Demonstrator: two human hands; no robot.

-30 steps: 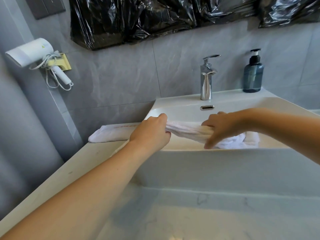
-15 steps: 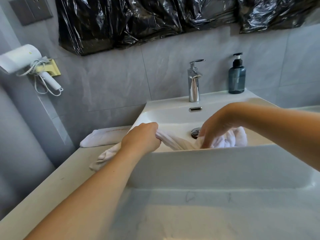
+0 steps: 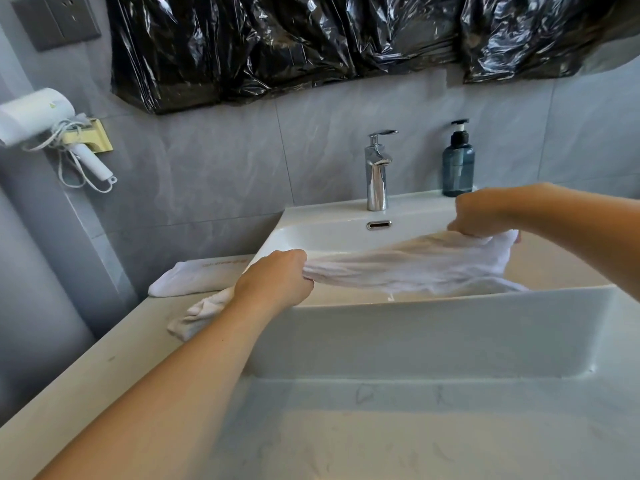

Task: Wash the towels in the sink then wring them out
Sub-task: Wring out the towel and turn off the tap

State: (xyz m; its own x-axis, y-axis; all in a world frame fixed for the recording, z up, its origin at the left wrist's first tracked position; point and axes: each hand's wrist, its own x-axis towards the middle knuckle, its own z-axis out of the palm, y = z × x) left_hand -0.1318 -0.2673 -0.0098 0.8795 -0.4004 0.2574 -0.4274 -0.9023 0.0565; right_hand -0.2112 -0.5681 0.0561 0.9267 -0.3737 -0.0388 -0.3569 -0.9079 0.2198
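A white towel (image 3: pixel 408 266) hangs stretched across the white sink (image 3: pixel 433 334), above the basin. My left hand (image 3: pixel 277 284) grips its left end over the sink's left rim. My right hand (image 3: pixel 481 213) grips its right end, raised near the back right of the basin. A crumpled white towel (image 3: pixel 201 313) lies on the counter just left of the sink, partly hidden by my left forearm. Behind it lies a folded white towel (image 3: pixel 194 278) by the wall.
A chrome faucet (image 3: pixel 377 171) stands at the sink's back, with a blue soap dispenser (image 3: pixel 458 164) to its right. A white hair dryer (image 3: pixel 38 116) hangs on the left wall. Black plastic sheeting (image 3: pixel 329 43) covers the wall above. Pale counter (image 3: pixel 415 438) runs in front.
My right hand rose out of the basin and moved right, pulling the towel out into a stretched span. My left hand kept its grip at the left rim.
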